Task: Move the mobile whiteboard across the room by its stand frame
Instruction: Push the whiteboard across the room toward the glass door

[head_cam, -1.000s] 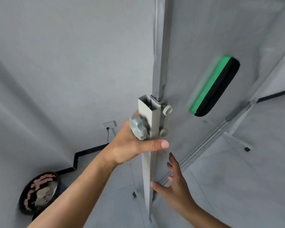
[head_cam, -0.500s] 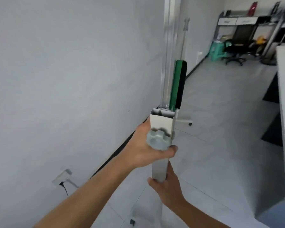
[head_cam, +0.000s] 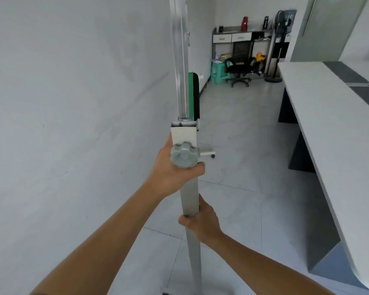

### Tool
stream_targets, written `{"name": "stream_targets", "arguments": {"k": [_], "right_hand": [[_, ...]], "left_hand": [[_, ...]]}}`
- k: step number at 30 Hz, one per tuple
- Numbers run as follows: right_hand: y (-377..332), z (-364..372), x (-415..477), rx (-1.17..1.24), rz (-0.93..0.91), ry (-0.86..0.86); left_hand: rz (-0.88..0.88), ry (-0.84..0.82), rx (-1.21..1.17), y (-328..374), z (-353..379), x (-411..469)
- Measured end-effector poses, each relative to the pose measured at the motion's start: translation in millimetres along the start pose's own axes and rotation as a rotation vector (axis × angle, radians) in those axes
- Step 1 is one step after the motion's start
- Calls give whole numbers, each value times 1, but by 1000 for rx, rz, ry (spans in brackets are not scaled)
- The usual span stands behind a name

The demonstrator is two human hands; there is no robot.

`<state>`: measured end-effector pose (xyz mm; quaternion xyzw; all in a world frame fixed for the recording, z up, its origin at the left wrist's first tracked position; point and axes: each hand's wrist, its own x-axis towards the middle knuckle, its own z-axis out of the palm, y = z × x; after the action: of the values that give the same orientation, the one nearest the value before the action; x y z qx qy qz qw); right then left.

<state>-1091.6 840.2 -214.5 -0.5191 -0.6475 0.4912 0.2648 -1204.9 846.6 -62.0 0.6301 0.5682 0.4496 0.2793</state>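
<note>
We have the mobile whiteboard (head_cam: 180, 60) edge-on in the centre of the frame, its panel running up out of the top edge and its grey stand post (head_cam: 190, 201) dropping to the bottom edge. Our left hand (head_cam: 175, 173) is wrapped tight around the post just under the grey adjustment knob (head_cam: 182, 155), thumb curled across the front. Our right hand (head_cam: 202, 220) is closed around the same post lower down, fingers (head_cam: 184, 220) hooked round its left side. Both hands grip the frame and nothing else.

A green and black eraser (head_cam: 194, 96) clings to the board face just right of the panel edge, above the post's top. Behind the knob one foot of the stand (head_cam: 207, 153) reaches out to the right over the tiled floor (head_cam: 243, 145).

To roll it well, we judge that we should push low and level through the right hand while the left only steadies, so the top does not tip. The lane ahead runs between the wall (head_cam: 73, 103) filling the left of the frame and the long white desk (head_cam: 328, 124) down the right side, so we should hold a straight line and watch that the foot clears the desk's dark supports. The knob is best left alone, since turning it may loosen the height clamp.

We can read no brand, label or writing on the board, knob or eraser.
</note>
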Motion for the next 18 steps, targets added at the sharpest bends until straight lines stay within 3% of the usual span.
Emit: {"name": "stream_targets", "arguments": {"k": [6, 11, 18], "right_hand": [[-14, -22, 98, -14, -24, 8], [-24, -41, 179, 1, 6, 27], [-37, -69, 298, 42, 47, 137]], "left_hand": [[-20, -45, -12, -15, -8, 90], [6, 69, -195, 5, -14, 162], [12, 118, -219, -15, 1, 309]]}}
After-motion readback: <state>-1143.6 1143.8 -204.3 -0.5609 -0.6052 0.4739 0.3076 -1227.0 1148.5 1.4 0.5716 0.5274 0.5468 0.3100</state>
